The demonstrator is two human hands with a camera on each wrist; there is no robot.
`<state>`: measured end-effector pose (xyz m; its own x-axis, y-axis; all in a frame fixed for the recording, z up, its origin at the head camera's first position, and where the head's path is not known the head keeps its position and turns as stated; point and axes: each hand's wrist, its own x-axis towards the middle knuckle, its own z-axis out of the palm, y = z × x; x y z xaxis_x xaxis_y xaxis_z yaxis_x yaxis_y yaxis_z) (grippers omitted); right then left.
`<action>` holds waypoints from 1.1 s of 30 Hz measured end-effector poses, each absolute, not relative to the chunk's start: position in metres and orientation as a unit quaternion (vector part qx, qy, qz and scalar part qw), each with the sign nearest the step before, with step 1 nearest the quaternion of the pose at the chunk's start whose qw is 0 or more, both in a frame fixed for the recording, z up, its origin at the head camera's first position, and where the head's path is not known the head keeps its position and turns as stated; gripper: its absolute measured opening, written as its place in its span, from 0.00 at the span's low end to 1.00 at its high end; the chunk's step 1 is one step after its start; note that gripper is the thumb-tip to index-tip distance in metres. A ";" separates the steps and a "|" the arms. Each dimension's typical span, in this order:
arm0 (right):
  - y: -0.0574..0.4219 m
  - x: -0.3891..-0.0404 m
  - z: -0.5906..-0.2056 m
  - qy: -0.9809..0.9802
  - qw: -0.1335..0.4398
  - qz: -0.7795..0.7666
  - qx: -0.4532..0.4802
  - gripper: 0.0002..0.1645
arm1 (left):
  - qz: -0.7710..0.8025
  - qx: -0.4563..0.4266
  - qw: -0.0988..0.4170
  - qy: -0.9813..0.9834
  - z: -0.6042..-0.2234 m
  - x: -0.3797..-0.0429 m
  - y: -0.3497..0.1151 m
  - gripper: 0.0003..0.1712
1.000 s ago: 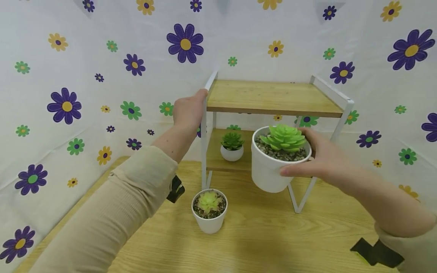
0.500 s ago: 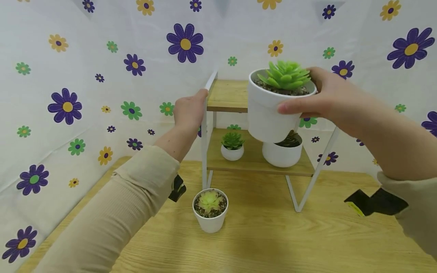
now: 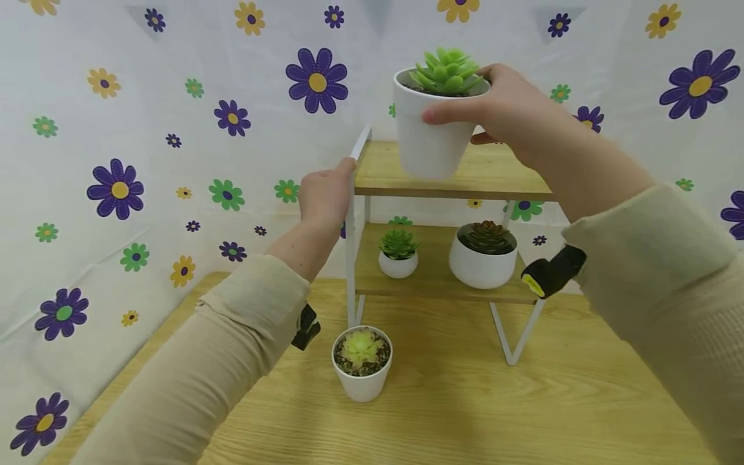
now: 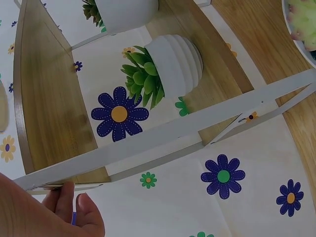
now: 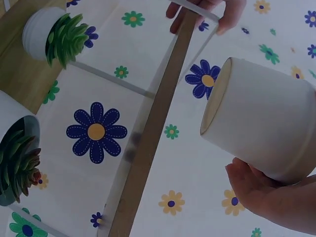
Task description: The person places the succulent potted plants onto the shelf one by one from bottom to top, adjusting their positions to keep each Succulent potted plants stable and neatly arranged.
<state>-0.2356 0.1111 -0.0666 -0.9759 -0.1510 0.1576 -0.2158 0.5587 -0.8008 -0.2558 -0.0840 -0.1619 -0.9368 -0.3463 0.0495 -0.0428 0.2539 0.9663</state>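
My right hand (image 3: 511,116) grips a white pot (image 3: 433,145) with a bright green succulent (image 3: 447,71), thumb across the near side. The pot hangs upright over the top board of a two-tier shelf (image 3: 378,171). In the right wrist view, the pot's bare underside (image 5: 217,96) shows above the board's edge. My left hand (image 3: 325,194) holds the white metal frame (image 3: 351,252) at the shelf's upper left corner. The left wrist view has its fingers (image 4: 64,200) curled at the frame.
On the lower board stand a small ribbed white pot (image 3: 398,266) with a green succulent and a larger white bowl (image 3: 482,266) with a dark reddish one. Another potted succulent (image 3: 361,361) stands on the wooden table (image 3: 465,413) before the shelf's left leg. Flowered cloth (image 3: 174,116) hangs behind.
My right hand has lifted the potted succulent from in front of the lower board up and left to above the top board, uncovering the larger bowl. My left hand has stayed on the frame.
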 end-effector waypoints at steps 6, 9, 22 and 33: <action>0.098 -0.258 -0.069 -0.886 0.036 0.457 0.072 0.56 | -0.601 0.125 0.128 -0.779 -0.162 -0.255 -0.084 0.26; 0.092 -0.265 -0.073 -0.885 0.035 0.460 0.068 0.55 | -0.605 0.123 0.124 -0.777 -0.162 -0.254 -0.084 0.26; 0.078 -0.284 -0.087 -0.868 0.026 0.491 0.060 0.49 | -0.609 0.116 0.136 -0.773 -0.164 -0.256 -0.086 0.28; 0.081 -0.281 -0.095 -0.890 0.008 0.452 0.055 0.51 | -0.597 0.113 0.139 -0.782 -0.163 -0.255 -0.087 0.27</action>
